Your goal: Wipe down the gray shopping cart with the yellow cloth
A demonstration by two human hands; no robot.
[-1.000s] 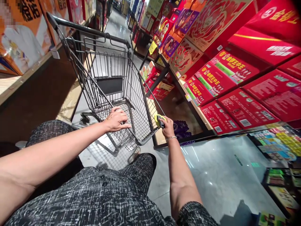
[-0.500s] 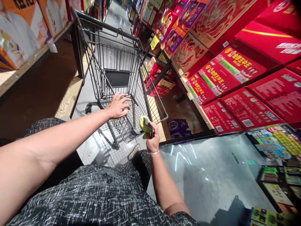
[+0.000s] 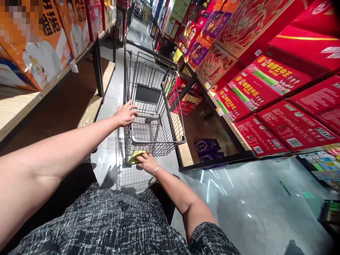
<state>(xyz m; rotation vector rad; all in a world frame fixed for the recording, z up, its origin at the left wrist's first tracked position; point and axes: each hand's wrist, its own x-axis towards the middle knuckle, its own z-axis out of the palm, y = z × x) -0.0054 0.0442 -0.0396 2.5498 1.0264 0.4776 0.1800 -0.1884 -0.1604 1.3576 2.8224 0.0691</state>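
A grey wire shopping cart (image 3: 159, 142) stands in front of me with one end toward my body. My left hand (image 3: 125, 114) is curled over its left top rail, the fingers slightly apart. Low at the near end of the cart, my right hand (image 3: 148, 163) holds a yellow-green cloth (image 3: 136, 156) against the wire. The fingers lie over the cloth and hide part of it. A bracelet circles the right wrist.
Shelves with red boxes (image 3: 248, 83) line the right side, with purple packs (image 3: 208, 150) low down. Orange boxes (image 3: 46, 53) sit on a wooden shelf (image 3: 23, 106) to the left. Shiny grey floor (image 3: 239, 202) lies at the right.
The cart has turned, its near end now facing me. My left hand has shifted slightly left. My right hand has brought the cloth left and down to the cart's near end.
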